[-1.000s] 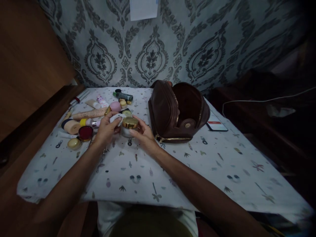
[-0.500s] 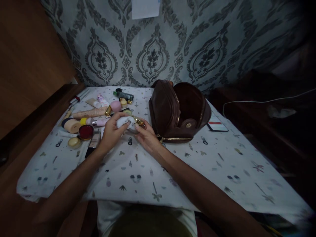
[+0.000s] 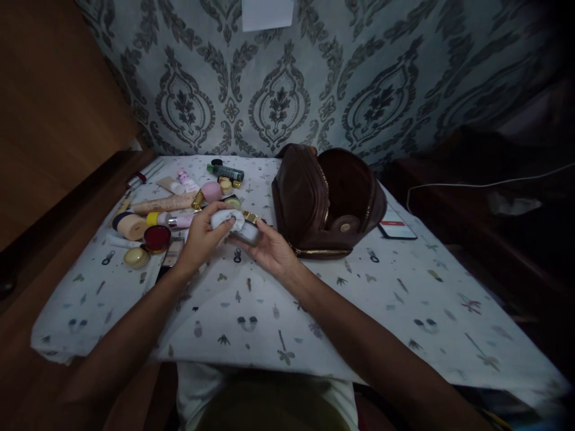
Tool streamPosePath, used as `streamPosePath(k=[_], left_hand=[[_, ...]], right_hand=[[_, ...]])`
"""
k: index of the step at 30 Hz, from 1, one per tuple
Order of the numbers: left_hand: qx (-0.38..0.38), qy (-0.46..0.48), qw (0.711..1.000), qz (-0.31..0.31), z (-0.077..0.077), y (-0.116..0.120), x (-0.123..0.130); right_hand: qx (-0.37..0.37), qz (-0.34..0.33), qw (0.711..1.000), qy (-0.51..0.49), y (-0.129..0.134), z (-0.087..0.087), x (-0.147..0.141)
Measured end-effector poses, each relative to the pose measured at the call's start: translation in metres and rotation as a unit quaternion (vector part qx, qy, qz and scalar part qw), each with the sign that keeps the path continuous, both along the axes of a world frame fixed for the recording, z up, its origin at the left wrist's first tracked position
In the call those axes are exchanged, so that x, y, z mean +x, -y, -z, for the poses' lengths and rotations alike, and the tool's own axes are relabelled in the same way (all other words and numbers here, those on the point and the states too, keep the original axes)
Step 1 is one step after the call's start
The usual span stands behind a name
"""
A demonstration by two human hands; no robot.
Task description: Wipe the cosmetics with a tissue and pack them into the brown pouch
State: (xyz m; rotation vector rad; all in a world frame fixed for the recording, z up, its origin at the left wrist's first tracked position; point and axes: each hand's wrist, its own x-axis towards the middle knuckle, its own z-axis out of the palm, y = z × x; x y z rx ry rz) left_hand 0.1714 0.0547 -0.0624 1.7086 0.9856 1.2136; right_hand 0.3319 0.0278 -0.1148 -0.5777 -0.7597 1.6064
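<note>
In the head view, the person's left hand (image 3: 202,240) is closed round a crumpled white cloth (image 3: 222,221), pressing it against a jar (image 3: 248,234). The right hand (image 3: 275,252) grips that jar, fingers bent about it, with the gold lid (image 3: 251,217) turned up and away. Both hands are above the worktop (image 3: 323,326), between the cosmetics and the bag; I can't tell from here whether the jar touches the cover.

Just beyond the left hand lie a pink pot (image 3: 211,191) and a green bottle (image 3: 226,173). Over to its left I see a yellow cap (image 3: 153,219), a red compact (image 3: 157,239) and, nearer the person, a small cream pot (image 3: 136,258). A glass bottle (image 3: 172,254) lies partly hidden behind the left wrist.

Near the right hand, the brown bag (image 3: 299,197) gapes open, its zip undone. Past it, a phone (image 3: 399,226) lies with its screen lit, partly behind the bag.
</note>
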Motion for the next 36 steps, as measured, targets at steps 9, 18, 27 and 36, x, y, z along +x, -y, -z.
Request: streamPosePath(k=[9,18,27,36], left_hand=[[-0.123,0.068,0.99,0.003,0.015,-0.01,0.0],[0.163,-0.13,0.978,0.022,-0.001,0.015,0.006],[0.037,-0.045,0.998,0.01,0.004,0.003,0.002],[-0.071,0.025,0.997,0.028,0.015,-0.005,0.005]], right_hand=[[-0.068,0.023,0.99,-0.119,-0.002,-0.006,0.0],[-0.132,0.051,0.969,-0.203,-0.006,-0.01,-0.002],[-0.131,0.001,0.971,-0.202,-0.003,-0.01,0.0],[-0.171,0.032,0.953,-0.248,0.001,-0.014,-0.003]])
